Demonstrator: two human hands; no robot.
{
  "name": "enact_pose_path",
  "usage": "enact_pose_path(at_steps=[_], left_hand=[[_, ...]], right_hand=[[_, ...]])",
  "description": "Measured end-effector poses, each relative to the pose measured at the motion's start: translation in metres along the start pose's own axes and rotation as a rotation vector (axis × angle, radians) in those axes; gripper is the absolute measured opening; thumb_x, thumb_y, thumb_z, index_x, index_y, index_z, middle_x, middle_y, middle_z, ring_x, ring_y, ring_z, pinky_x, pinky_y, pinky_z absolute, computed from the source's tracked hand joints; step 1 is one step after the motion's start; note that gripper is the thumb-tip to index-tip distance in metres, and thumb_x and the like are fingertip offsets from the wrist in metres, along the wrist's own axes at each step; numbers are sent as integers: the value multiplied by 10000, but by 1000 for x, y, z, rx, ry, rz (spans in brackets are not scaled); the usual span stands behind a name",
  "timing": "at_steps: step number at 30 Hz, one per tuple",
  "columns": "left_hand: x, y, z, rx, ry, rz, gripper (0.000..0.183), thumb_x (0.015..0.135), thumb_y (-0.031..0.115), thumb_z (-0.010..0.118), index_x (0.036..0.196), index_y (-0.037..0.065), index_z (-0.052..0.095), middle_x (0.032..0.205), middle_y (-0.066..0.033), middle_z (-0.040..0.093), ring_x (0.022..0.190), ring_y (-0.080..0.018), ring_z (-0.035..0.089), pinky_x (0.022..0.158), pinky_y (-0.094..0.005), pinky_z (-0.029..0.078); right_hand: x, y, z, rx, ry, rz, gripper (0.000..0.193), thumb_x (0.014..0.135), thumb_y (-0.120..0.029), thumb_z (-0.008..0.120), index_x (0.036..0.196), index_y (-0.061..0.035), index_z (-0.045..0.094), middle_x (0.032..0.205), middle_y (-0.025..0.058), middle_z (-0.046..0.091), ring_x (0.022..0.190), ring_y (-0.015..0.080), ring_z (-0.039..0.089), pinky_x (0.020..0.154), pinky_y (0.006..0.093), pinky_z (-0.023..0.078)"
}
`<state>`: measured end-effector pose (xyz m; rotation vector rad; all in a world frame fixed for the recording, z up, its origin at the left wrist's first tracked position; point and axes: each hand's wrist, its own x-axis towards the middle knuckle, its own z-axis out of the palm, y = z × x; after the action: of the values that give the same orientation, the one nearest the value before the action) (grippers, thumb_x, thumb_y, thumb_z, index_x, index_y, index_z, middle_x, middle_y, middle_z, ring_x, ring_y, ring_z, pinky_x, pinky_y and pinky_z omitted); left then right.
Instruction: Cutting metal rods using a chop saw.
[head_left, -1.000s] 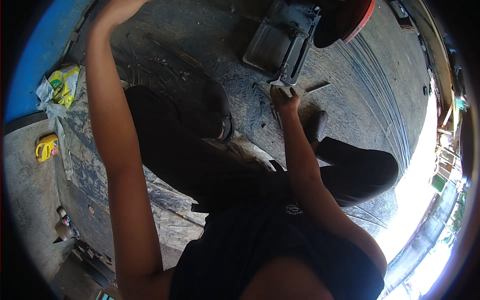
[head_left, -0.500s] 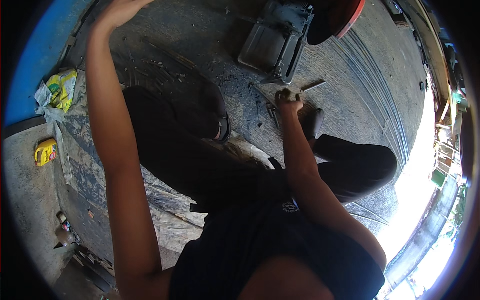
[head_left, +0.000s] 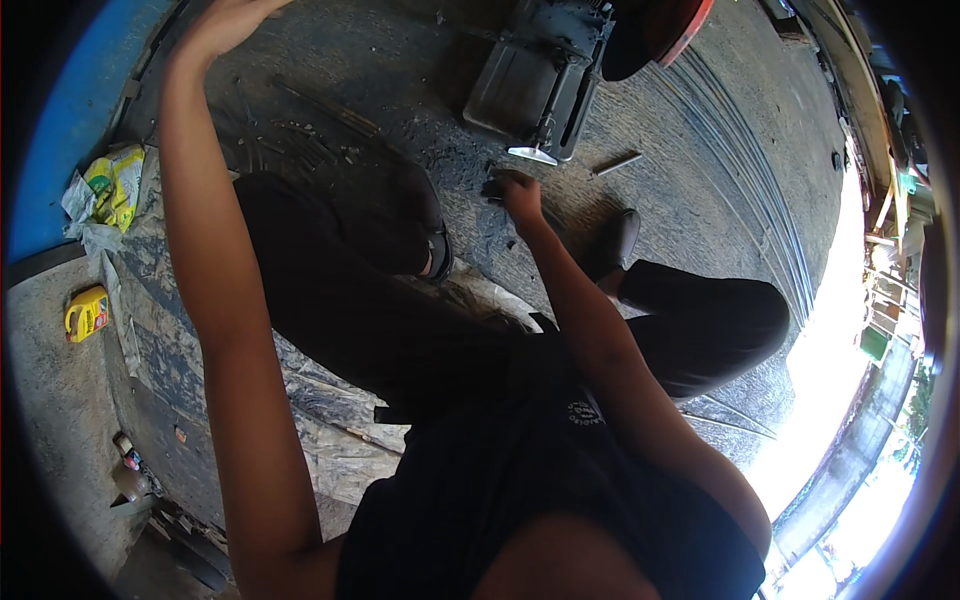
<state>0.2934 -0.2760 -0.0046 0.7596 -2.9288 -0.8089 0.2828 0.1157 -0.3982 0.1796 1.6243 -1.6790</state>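
I crouch on a grimy concrete floor (head_left: 330, 60) in dark trousers and a black shirt. My left hand (head_left: 225, 22) is stretched far up to the top left, fingers apart, nothing visible in it. My right hand (head_left: 518, 192) reaches down to the floor just in front of a grey metal machine part (head_left: 535, 75). Its fingers are curled around something small and dark; what it is cannot be made out. A short metal rod (head_left: 616, 163) lies on the floor to the right of that hand.
A blue curved panel (head_left: 70, 130) runs along the left edge. A yellow-green bag (head_left: 112, 185) and a yellow bottle (head_left: 86, 312) lie at the left. My dark shoes (head_left: 435, 245) rest near the right hand. A red-rimmed object (head_left: 665, 25) sits at the top.
The view has shifted, so the machine part sits higher and nearer. My right hand has drawn back from the machine's edge toward the floor in front of it. The left arm stays raised.
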Motion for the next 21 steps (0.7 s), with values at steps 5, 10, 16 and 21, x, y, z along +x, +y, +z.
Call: enact_pose_path(at_steps=[5, 10, 16, 21], left_hand=[[-2, -6, 0, -51, 50, -63, 754, 960, 443, 716, 1455, -83, 503, 1390, -226, 617, 1188, -291, 655, 1025, -401, 495], [2, -12, 0, -8, 39, -103, 756, 961, 438, 719, 1460, -84, 495, 1395, -227, 607, 1190, -287, 654, 1038, -399, 488], [4, -3, 1, -33, -21, -49, 755, 966, 446, 709, 1463, -81, 494, 1421, -232, 588, 1216, -289, 643, 1054, -399, 481], [-6, 6, 2, 8, -25, -75, 774, 967, 466, 702, 1479, -71, 483, 1439, -224, 578, 1244, -298, 627, 1059, -403, 480]], right_hand=[[28, -15, -65, 810, 289, 251, 589, 1027, -232, 496, 1528, 27, 325, 1457, 271, 506, 1341, 368, 547, 1094, 497, 470], [30, -18, -93, 1270, 360, 115, 535, 1016, -293, 510, 1445, 22, 455, 1356, 206, 578, 1164, 373, 619, 1032, 488, 494], [39, 0, -61, 655, 644, -19, 253, 961, -227, 567, 1091, -16, 616, 895, 92, 589, 848, 218, 587, 812, 428, 517], [29, 10, -6, -69, 53, -409, 386, 944, -210, 638, 1262, 9, 646, 906, 131, 712, 756, 242, 689, 720, 351, 529]])
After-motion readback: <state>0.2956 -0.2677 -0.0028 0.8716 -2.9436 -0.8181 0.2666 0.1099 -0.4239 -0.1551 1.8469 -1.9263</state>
